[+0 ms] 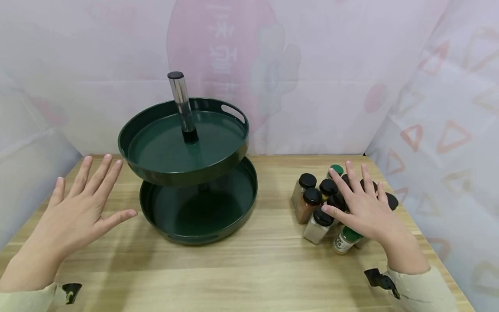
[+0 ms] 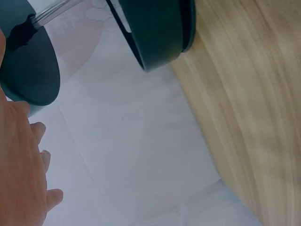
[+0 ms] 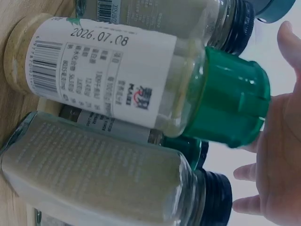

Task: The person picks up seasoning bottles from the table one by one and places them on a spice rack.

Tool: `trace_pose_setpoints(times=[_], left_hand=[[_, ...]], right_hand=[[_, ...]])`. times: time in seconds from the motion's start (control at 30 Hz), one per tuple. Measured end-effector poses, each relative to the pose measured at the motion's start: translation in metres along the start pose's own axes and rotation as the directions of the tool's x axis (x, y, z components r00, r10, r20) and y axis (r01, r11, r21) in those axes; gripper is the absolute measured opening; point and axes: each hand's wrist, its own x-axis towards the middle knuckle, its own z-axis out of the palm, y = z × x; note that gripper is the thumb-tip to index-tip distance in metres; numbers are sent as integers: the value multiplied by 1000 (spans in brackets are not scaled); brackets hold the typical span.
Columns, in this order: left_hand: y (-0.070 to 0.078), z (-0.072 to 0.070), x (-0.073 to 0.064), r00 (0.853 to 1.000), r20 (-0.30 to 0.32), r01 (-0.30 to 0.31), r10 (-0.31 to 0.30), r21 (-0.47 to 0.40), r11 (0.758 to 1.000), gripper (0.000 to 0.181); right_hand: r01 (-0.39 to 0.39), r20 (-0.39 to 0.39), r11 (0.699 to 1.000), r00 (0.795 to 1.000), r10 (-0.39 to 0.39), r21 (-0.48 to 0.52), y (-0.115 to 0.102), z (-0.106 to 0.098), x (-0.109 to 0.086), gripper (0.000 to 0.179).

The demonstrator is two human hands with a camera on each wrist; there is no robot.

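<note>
To the left of a dark green two-tier tray (image 1: 199,236), my left hand (image 1: 76,212) hovers with its fingers spread and holds nothing. The tray's upper tier has a clear post with a black cap, and both tiers look bare. My right hand (image 1: 368,210) is spread above a cluster of spice jars on the right, its fingers hiding some of them. Most jars have black lids; a green-lidded jar (image 3: 108,70) with a printed label and a square jar (image 3: 94,169) of pale powder show close up in the right wrist view.
The wooden table (image 1: 241,277) carries the tray at left centre and the jars at right. Behind it hangs a pale printed cloth (image 1: 331,86), with more cloth along both sides. The table's right edge runs near the jars.
</note>
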Motion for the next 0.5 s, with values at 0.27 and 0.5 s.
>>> trace_pose_setpoints(times=[0.27, 0.5], left_hand=[[0, -9, -5, 1000, -25, 7, -7, 5, 1000, 104], [1, -25, -6, 998, -65, 16, -16, -2, 1000, 104]], right_hand=[[3, -48, 999, 999, -1, 41, 13, -9, -8, 86], [-20, -105, 995, 994, 30, 94, 34, -16, -13, 84]])
